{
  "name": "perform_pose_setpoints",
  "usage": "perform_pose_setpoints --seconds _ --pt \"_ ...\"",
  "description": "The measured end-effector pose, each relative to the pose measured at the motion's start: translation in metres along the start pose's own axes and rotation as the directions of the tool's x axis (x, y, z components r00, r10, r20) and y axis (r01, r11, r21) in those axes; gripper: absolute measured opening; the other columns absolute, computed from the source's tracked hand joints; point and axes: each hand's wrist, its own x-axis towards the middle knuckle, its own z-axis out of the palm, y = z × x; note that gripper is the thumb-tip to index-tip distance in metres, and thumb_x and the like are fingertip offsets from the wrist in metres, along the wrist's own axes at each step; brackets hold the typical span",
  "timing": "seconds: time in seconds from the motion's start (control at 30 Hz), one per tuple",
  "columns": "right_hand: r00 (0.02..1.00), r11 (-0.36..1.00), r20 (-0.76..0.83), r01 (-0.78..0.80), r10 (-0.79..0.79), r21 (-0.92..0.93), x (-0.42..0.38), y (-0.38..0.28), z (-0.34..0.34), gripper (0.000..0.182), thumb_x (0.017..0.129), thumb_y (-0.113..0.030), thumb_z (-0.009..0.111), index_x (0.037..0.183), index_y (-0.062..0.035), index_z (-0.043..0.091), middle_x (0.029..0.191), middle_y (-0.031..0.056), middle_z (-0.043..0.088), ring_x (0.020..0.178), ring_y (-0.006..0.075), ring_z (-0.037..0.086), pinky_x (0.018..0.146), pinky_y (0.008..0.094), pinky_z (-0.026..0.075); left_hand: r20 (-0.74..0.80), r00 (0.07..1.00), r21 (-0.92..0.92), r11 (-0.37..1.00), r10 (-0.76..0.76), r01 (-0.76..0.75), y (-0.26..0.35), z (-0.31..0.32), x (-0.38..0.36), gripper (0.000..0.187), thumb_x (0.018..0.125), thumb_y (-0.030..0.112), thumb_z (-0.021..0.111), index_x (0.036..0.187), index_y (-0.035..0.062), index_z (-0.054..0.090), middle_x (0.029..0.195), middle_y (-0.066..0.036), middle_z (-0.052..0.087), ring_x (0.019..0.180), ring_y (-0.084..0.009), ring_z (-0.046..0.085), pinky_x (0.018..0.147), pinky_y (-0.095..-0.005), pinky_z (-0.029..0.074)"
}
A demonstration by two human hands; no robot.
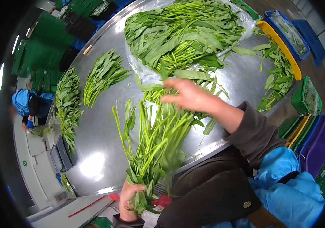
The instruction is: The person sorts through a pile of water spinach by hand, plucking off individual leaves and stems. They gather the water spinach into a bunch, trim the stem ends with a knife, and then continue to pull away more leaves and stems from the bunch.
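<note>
My left hand (127, 194), at the table's near edge, is closed around the leafy end of a bunch of water spinach (151, 140), whose cut stems point up and away from me. Over the far end of those stems is my right hand (189, 95), its thumb and fingers apart and a little blurred; I see nothing held in it. Loose stems and leaves lie just under and beyond it. A large heap of water spinach (181, 34) rests on a clear plastic sheet (134, 64) at the back of the metal table (105, 129).
Two bunches, a small bunch (103, 76) and a longer pile (68, 106), lie on the left. A knife (90, 46) sits near the far rim. Scattered greens (280, 72) lie by a yellow crate (282, 45) on the right. Another person (31, 104) works at far left.
</note>
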Motion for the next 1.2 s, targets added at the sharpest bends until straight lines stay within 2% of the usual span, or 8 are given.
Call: perform_pose_setpoints --seconds 0.27,0.37,0.73,0.87,0.97,1.03,1.07,1.2 --pt "0.933 0.985 0.319 0.143 -0.167 0.099 0.009 -0.007 0.026 0.030 0.078 -0.031 0.060 0.073 -0.0017 0.065 0.065 0.0176 0.061 0.062 0.0280 0.060 0.060 0.0407 0.045 -0.005 1.000 0.012 1.000 0.013 -0.013 0.007 0.003 0.001 0.071 0.057 -0.011 0.060 0.126 -0.0009 0.049 0.114 -0.011 0.061 0.101 -0.0240 0.061 0.088 -0.0349 0.048" --pt "0.875 0.797 -0.029 0.427 -0.484 -0.428 0.005 0.004 0.035 0.022 0.076 -0.021 0.049 0.062 -0.0042 0.051 0.063 0.0123 0.055 0.058 0.0330 0.054 0.056 0.0434 0.043 0.040 0.999 0.053 0.999 0.013 -0.015 0.006 0.001 0.007 0.070 0.057 -0.011 0.059 0.126 -0.0014 0.049 0.114 -0.011 0.060 0.102 -0.0250 0.060 0.089 -0.0356 0.048" --pt "0.938 0.851 -0.308 -0.028 -0.158 -0.524 0.022 0.016 -0.042 0.069 0.080 -0.029 0.070 0.132 0.0028 0.040 0.127 0.0230 0.049 0.103 0.0332 0.056 0.090 0.0395 0.046 0.038 0.998 -0.060 0.997 -0.049 0.051 -0.010 -0.018 0.006 0.076 0.055 -0.007 0.060 0.129 -0.0017 0.047 0.117 -0.012 0.060 0.107 -0.0267 0.058 0.095 -0.0370 0.044" --pt "0.905 0.979 0.388 0.201 -0.174 -0.031 0.026 -0.012 0.009 0.054 0.082 -0.034 0.068 0.123 -0.0021 0.054 0.095 0.0141 0.066 0.072 0.0242 0.061 0.076 0.0353 0.050 0.047 0.996 -0.067 0.994 -0.081 0.084 -0.005 -0.010 0.009 0.076 0.054 -0.006 0.061 0.128 -0.0022 0.047 0.117 -0.013 0.060 0.107 -0.0270 0.059 0.095 -0.0378 0.044" --pt "0.883 0.914 0.387 0.358 -0.265 -0.192 0.037 -0.008 0.007 0.033 0.084 -0.029 0.064 0.102 -0.0021 0.064 0.094 0.0168 0.067 0.082 0.0269 0.064 0.080 0.0389 0.051 0.017 0.997 0.001 0.997 -0.076 0.076 -0.004 -0.016 0.005 0.074 0.055 -0.009 0.060 0.127 -0.0024 0.047 0.116 -0.013 0.060 0.104 -0.0275 0.060 0.092 -0.0367 0.047" --pt "0.897 0.864 -0.220 0.433 -0.384 0.257 0.047 0.021 -0.008 0.026 0.089 -0.027 0.054 0.081 -0.0030 0.061 0.070 0.0037 0.059 0.058 0.0111 0.053 0.057 0.0273 0.047 -0.012 1.000 -0.034 0.999 -0.019 0.018 -0.006 -0.013 0.001 0.069 0.057 -0.012 0.059 0.125 -0.0032 0.048 0.110 -0.015 0.062 0.095 -0.0291 0.063 0.083 -0.0388 0.052" --pt "0.978 0.906 -0.208 0.080 0.009 0.415 0.044 0.015 -0.029 0.022 0.088 -0.024 0.054 0.082 -0.0046 0.062 0.067 0.0015 0.055 0.054 0.0089 0.051 0.052 0.0244 0.044 -0.013 1.000 -0.039 0.999 -0.018 0.018 -0.009 -0.015 -0.001 0.069 0.057 -0.012 0.059 0.125 -0.0032 0.048 0.110 -0.015 0.062 0.095 -0.0291 0.063 0.083 -0.0388 0.052" --pt "0.987 0.995 0.157 0.051 -0.037 -0.083 0.011 0.035 -0.042 0.029 0.085 -0.029 0.059 0.091 -0.0018 0.065 0.078 0.0052 0.064 0.064 0.0121 0.058 0.058 0.0284 0.048 0.050 0.999 -0.194 0.981 -0.020 0.029 -0.017 -0.023 -0.001 0.062 0.061 0.004 0.069 0.118 -0.0074 0.049 0.096 -0.021 0.063 0.070 -0.0322 0.065 0.059 -0.0406 0.057"
